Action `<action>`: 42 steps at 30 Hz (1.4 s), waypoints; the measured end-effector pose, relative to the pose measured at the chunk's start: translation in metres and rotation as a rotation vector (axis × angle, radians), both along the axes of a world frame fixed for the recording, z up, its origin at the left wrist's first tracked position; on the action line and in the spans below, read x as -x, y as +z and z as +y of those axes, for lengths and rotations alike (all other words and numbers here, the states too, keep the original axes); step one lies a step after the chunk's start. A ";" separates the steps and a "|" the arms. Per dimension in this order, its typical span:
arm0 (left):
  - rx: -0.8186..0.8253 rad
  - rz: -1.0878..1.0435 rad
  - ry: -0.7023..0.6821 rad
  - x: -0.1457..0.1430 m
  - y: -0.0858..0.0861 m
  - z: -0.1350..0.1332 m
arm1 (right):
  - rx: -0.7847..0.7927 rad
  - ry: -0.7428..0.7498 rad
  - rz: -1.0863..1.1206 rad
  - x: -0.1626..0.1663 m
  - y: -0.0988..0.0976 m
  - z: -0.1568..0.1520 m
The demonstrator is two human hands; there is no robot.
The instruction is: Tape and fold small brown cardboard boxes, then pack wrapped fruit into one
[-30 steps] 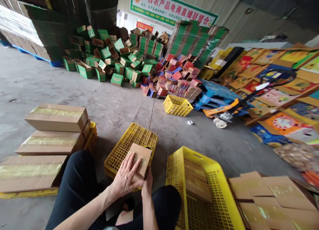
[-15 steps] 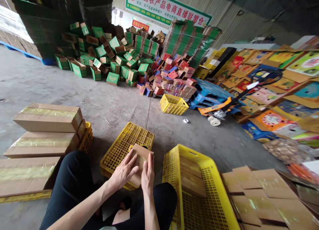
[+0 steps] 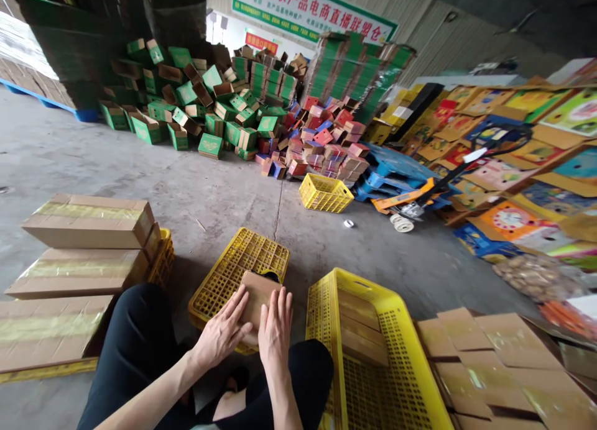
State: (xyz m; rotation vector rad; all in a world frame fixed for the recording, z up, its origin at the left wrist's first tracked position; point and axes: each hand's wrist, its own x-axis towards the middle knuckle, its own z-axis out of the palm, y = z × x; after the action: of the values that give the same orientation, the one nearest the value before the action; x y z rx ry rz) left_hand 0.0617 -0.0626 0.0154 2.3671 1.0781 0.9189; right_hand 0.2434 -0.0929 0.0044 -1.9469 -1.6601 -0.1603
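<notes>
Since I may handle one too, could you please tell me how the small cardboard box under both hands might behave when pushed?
The small cardboard box seems fairly stiff, since its top face looks flat. Its straight edges suggest it would slide rather than roll.

Dim upper R corner, blown-out bkgd patch (image 3: pixel 232 37), sheen on box tape (image 3: pixel 77 268), edges stretched & blurry.
</notes>
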 end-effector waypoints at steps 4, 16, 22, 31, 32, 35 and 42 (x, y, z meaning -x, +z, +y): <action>0.050 -0.050 -0.033 0.004 -0.001 0.003 | 0.091 0.040 -0.203 0.023 0.015 -0.007; 0.067 -0.081 -0.091 0.008 0.005 0.007 | 0.090 0.241 -0.039 0.023 0.034 0.017; 0.010 -0.022 -0.009 0.004 -0.004 0.003 | 0.083 0.362 0.019 0.021 0.036 -0.020; -0.125 0.099 0.070 0.002 -0.001 0.009 | 0.025 0.327 0.079 0.013 0.048 -0.047; -0.131 0.105 0.070 0.002 -0.001 0.010 | 0.013 0.309 0.083 0.011 0.048 -0.048; -0.127 0.121 0.031 0.006 -0.002 0.012 | -0.009 0.278 0.058 0.008 0.046 -0.051; -0.136 0.194 -0.019 0.002 0.005 0.008 | 0.007 0.293 0.007 0.021 0.037 -0.047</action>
State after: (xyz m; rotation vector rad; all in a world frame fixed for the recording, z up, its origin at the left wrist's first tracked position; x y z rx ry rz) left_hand 0.0600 -0.0543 0.0202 2.6182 1.0927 0.7913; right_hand 0.2220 -0.1401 0.0415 -1.6822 -1.9188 -0.0346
